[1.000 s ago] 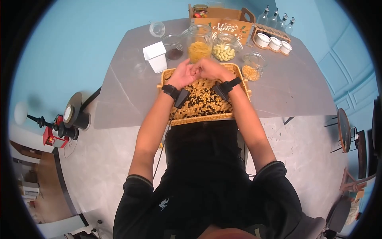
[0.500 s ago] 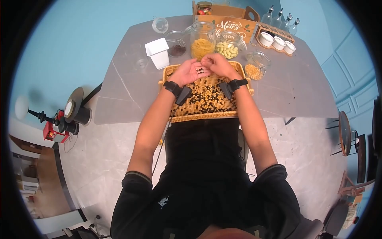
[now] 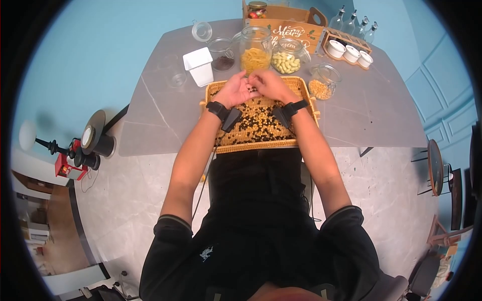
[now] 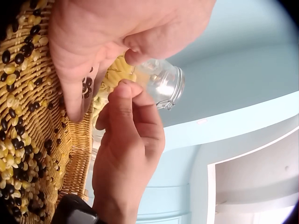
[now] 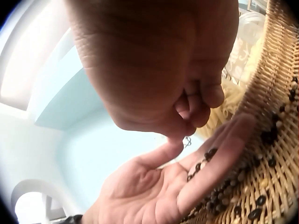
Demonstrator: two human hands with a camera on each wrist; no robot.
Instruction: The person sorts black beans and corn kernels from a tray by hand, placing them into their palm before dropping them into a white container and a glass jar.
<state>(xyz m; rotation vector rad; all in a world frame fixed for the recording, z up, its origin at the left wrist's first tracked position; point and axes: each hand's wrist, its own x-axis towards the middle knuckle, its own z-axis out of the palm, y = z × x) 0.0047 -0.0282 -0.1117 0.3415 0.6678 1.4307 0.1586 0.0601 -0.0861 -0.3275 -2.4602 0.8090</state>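
My left hand (image 3: 236,91) is palm up over the far part of a wicker basket (image 3: 256,148), fingers extended. Several black beans (image 5: 210,155) rest on its fingers in the right wrist view. Close above that palm is my right hand (image 4: 125,144), its fingers curled and its thumb tip against the index finger. Whether a bean sits between those tips, I cannot tell. Black beans mixed with yellow corn kernels (image 3: 258,123) are scattered over the basket's woven bottom.
Behind the basket stand glass jars of pasta (image 3: 255,59), pale green pieces (image 3: 286,63) and dark contents (image 3: 222,62). A white container (image 3: 200,67) is at the left, a jar of yellow kernels (image 3: 320,89) at the right. Farther back are a wooden crate (image 3: 286,35) and white pots (image 3: 351,53).
The right hand lifted a little off the left palm, showing the beans, then came back over it and now covers part of them. The left hand stays palm up over the basket.
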